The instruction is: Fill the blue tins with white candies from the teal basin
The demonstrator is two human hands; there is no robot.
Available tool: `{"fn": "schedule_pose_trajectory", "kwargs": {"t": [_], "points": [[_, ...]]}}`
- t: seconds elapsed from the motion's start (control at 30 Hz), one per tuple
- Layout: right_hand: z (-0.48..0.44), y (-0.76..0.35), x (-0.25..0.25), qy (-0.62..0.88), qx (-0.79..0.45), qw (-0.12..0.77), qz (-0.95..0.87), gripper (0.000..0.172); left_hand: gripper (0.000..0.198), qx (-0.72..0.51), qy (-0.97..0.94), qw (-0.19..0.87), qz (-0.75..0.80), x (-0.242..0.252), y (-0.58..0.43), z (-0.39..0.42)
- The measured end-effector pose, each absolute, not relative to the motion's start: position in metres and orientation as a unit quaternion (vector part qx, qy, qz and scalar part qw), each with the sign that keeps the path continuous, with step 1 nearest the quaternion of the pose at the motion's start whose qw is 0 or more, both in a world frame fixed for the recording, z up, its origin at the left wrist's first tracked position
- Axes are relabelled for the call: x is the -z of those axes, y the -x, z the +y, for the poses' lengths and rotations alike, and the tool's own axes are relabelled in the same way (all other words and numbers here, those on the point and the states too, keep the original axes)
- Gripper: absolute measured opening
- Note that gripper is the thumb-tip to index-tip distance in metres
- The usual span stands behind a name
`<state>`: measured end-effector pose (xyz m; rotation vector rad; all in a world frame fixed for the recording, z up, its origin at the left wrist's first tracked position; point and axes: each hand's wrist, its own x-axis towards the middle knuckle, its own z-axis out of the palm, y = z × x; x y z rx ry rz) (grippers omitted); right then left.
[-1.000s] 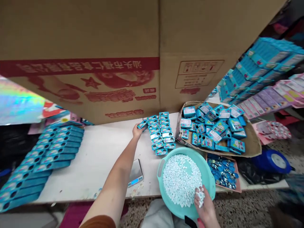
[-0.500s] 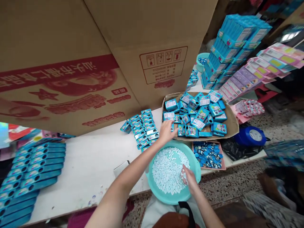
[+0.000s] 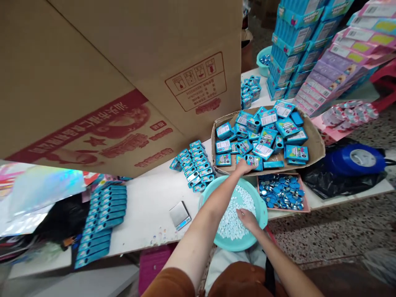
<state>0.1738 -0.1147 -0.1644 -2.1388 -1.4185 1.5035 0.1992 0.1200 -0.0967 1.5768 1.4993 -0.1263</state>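
Observation:
My left hand [image 3: 243, 167] reaches over the near edge of the cardboard tray [image 3: 314, 142], its fingers closed against a small blue tin [image 3: 255, 162] and partly hidden by the hand itself. Many like tins lie jumbled there, with printed labels. Below, a turquoise basin [image 3: 262, 211] rests at my lap, holding small white pellets [image 3: 230, 225] that look like candies. Inside it my right hand [image 3: 248, 218] is low over the pellets, fingers curled round some of them.
Rows of blue tins with round holes [image 3: 198, 165] stand left of the tray. A pink box of blue caps [image 3: 281, 192] sits beside the basin. A small scale [image 3: 179, 214] lies on the white table [image 3: 145, 206]. A large carton [image 3: 123, 82] blocks the back; stacked blue packs [image 3: 297, 45] rise right.
My left hand has moved right along the tray's near edge, and its spread fingers have closed at a tin. My right hand has lowered into the pellets. The view has shifted.

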Motion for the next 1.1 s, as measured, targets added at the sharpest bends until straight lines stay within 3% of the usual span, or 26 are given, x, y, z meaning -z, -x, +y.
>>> {"fn": "schedule_pose_trajectory", "kwargs": {"t": [0.3,0.47,0.7,0.9,1.1], "points": [[-0.118,-0.172,0.161,0.705,-0.470,0.063,-0.526,0.025,0.043,-0.318,-0.643,0.431,0.547,0.021,-0.114,0.084],[-0.100,-0.183,0.165,0.676,-0.403,0.087,-0.610,0.032,0.038,-0.429,-0.523,0.440,0.590,-0.013,-0.010,0.005],[-0.044,-0.155,0.187,0.647,-0.395,0.181,-0.627,0.029,0.039,-0.440,-0.212,0.577,0.654,0.018,0.073,-0.106],[-0.040,-0.093,0.196,0.632,-0.372,0.246,-0.634,0.034,0.051,-0.389,-0.098,0.675,0.619,0.055,0.073,-0.132],[-0.067,-0.087,0.186,0.622,-0.481,0.198,-0.585,0.031,0.056,-0.358,-0.098,0.739,0.562,0.067,0.054,-0.123]]}}
